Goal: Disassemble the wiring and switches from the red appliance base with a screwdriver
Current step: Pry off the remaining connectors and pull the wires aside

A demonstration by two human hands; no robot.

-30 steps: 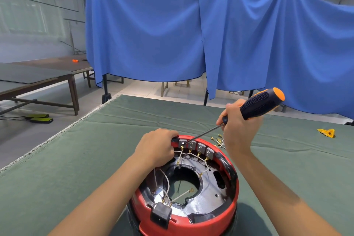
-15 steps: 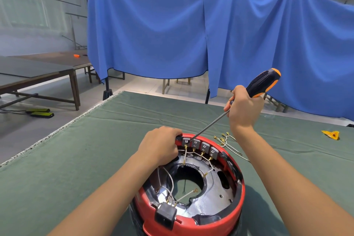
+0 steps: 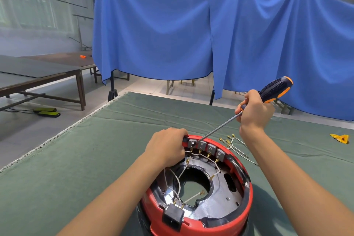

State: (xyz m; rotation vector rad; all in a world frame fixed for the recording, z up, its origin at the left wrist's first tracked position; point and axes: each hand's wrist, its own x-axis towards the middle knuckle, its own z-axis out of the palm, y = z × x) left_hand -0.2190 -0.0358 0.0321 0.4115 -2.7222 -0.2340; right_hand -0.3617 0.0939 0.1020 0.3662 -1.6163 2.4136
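Note:
The red appliance base point(image 3: 243, 214) stands upside down on the green table, near the bottom centre. Several grey switches point(image 3: 210, 148) sit in a row along its far rim, joined by thin white wires point(image 3: 177, 180) with brass terminals. A black socket block point(image 3: 173, 216) is at the near rim. My left hand point(image 3: 166, 145) grips the far-left rim beside the switches. My right hand point(image 3: 253, 111) holds a black and orange screwdriver point(image 3: 275, 89), whose shaft slants down to the leftmost switch.
A loose bundle of removed wires point(image 3: 232, 142) lies on the green cloth point(image 3: 95, 159) just right of the base. A yellow object point(image 3: 339, 138) lies at the far right. A blue curtain point(image 3: 191, 34) hangs behind; brown tables point(image 3: 47, 71) stand to the left.
My right hand has risen and drawn back to the right, tilting the screwdriver handle higher while the tip stays at the leftmost switch. My left hand has kept its grip on the rim.

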